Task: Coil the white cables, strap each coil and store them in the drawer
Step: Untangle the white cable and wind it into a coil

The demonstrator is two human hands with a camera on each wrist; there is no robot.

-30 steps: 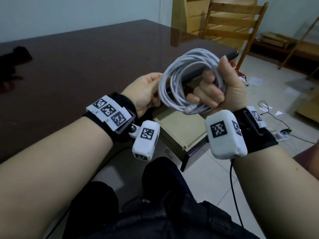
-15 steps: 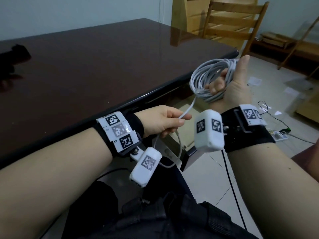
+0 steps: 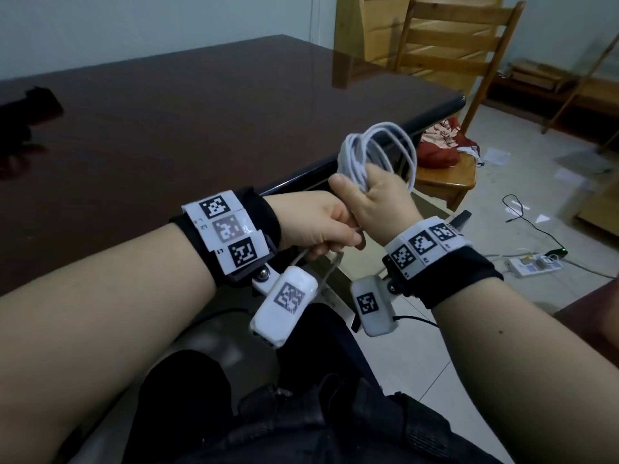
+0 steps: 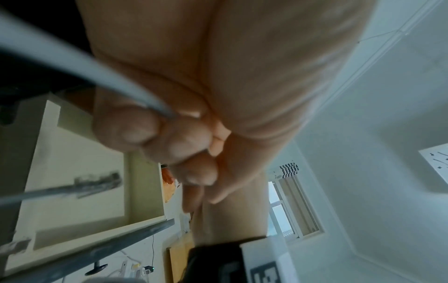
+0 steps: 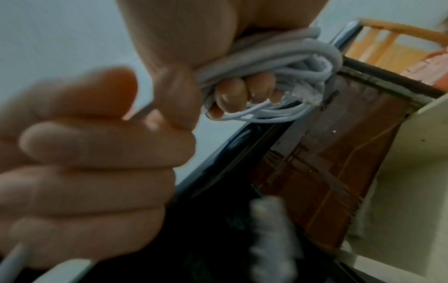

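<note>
My right hand (image 3: 360,190) grips a coil of white cable (image 3: 378,152) in front of the table edge, its loops standing up above the fist. In the right wrist view the fingertips (image 5: 242,93) curl round the bundle (image 5: 278,49), and a clear plug (image 5: 308,93) sticks out beside them. My left hand (image 3: 330,241) sits just below and left of the right, touching it, and holds the loose tail of the cable (image 3: 323,274), which hangs down. The left wrist view shows that tail (image 4: 72,63) running into curled fingers (image 4: 157,134). Below lies the open pale drawer (image 4: 80,162).
The dark glossy table (image 3: 167,128) fills the left, with a dark object (image 3: 30,108) at its far left. A wooden chair (image 3: 445,55) with a red cloth (image 3: 438,142) stands to the right. A power strip (image 3: 532,266) and black wires lie on the tiled floor.
My right hand turned palm down and swung left with the coil. My left hand let go of the coil's side, took the loose tail, and rose to meet the right hand.
</note>
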